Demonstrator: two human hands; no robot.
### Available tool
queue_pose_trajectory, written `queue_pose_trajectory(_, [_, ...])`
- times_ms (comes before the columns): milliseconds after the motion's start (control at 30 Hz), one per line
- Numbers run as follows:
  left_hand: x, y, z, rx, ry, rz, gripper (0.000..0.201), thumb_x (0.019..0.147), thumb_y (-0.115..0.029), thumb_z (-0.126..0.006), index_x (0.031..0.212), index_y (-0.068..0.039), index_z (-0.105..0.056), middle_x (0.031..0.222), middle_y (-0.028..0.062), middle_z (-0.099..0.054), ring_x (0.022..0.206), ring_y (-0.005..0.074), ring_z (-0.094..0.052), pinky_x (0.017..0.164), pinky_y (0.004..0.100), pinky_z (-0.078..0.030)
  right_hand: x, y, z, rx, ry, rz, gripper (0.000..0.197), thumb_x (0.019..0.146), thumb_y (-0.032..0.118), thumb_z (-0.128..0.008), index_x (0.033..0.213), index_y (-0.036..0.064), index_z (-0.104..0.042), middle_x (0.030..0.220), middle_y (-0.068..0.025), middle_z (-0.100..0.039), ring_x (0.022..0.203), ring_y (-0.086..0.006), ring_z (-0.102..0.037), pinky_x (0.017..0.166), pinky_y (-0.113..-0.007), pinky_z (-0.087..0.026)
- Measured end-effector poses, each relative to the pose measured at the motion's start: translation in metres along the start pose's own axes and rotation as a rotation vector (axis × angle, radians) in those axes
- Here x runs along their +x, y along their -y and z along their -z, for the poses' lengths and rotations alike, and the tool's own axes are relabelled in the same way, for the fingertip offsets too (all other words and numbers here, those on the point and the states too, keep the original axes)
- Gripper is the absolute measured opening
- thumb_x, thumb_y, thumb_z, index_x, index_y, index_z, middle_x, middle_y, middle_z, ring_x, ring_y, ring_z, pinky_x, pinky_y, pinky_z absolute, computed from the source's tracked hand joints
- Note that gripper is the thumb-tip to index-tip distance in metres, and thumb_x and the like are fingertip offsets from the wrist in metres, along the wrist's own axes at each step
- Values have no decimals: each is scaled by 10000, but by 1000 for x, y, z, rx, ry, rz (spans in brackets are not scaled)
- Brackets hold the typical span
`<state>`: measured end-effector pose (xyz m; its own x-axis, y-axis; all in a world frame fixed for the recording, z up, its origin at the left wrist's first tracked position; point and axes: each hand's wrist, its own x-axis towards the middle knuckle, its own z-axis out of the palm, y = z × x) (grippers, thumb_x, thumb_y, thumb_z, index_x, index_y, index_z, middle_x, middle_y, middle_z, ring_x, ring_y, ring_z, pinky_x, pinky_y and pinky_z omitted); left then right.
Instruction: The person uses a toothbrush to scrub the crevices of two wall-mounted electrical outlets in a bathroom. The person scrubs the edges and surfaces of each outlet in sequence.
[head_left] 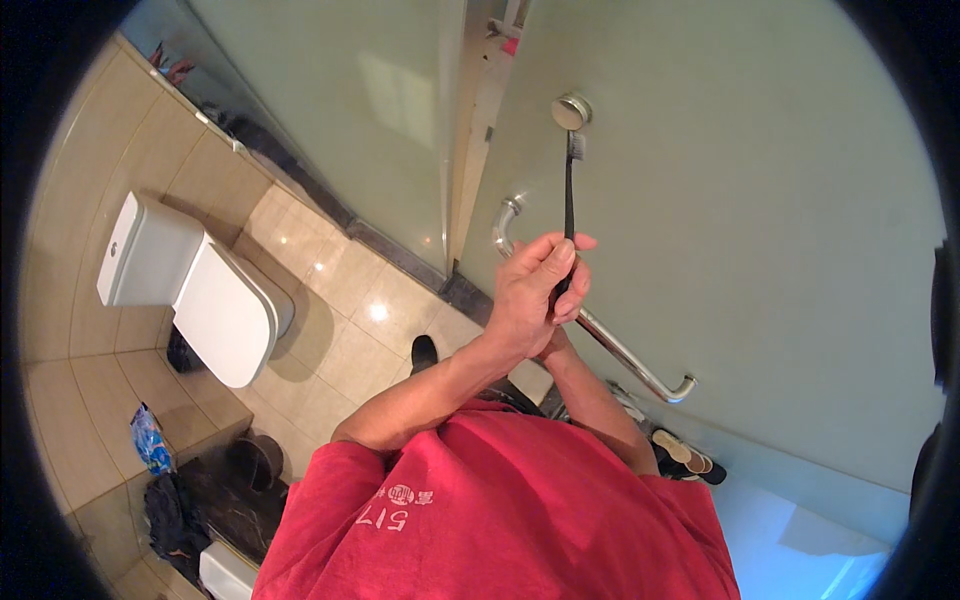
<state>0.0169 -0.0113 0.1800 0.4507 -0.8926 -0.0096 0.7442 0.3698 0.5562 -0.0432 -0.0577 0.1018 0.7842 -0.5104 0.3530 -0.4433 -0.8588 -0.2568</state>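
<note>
My left hand (535,285) is closed on the black handle of a toothbrush (570,190). The brush points away from me, with its pale bristles to the right. Its head lies just below a round metal knob (571,112) on a frosted glass door (740,200); whether they touch I cannot tell. Behind my left wrist, my right hand (552,343) shows only at its wrist, so its fingers are hidden. A bent metal bar handle (640,362) runs across the door and passes behind both hands.
At left stands a white toilet (225,320), lid down. A dark bucket (255,460), a blue packet (150,440) and black cloth (175,525) are at lower left. Footwear (690,455) lies by the door's lower edge. A dark stone sill (400,258) crosses the tiled floor (345,350).
</note>
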Motion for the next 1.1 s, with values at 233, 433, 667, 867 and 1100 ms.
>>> queue_pose_trajectory(233, [0,-4,-1,-67,26,32,277,1002,-222,-399,1140,-18,-524,610,33,-453,450,82,-335,419,228,-304,-2,-1,-1,14,-17,3,146,724,236,-643,772,129,-556,678,-53,-553,602,-248,-571,521,-384,-393])
queue_pose_trajectory(433, [2,0,3,21,14,-14,260,999,-211,-407,1126,-18,-525,580,21,-430,453,93,-343,432,237,-314,-4,-2,-3,18,-24,1,146,728,237,-641,774,128,-556,682,-51,-552,606,-248,-568,523,-383,-390])
queue_pose_trajectory(667, [0,2,-1,132,-67,13,233,999,-185,-398,1099,-16,-525,567,14,-420,462,90,-356,430,243,-326,-3,-3,-2,21,-30,-5,147,734,240,-640,777,127,-557,686,-50,-551,611,-248,-565,525,-383,-387])
queue_pose_trajectory(867, [4,2,0,97,-53,-6,235,998,-184,-404,1093,-17,-539,589,13,-450,472,82,-377,431,233,-337,-4,-5,-4,14,-39,-9,147,738,241,-638,779,125,-557,689,-48,-549,614,-248,-563,527,-382,-385])
queue_pose_trajectory(1100, [0,5,4,181,-40,52,225,981,-173,-458,1105,-13,-556,638,5,-485,489,59,-374,447,213,-336,2,-4,-9,14,-59,-10,148,743,243,-636,782,124,-557,693,-46,-548,619,-248,-560,529,-382,-382])
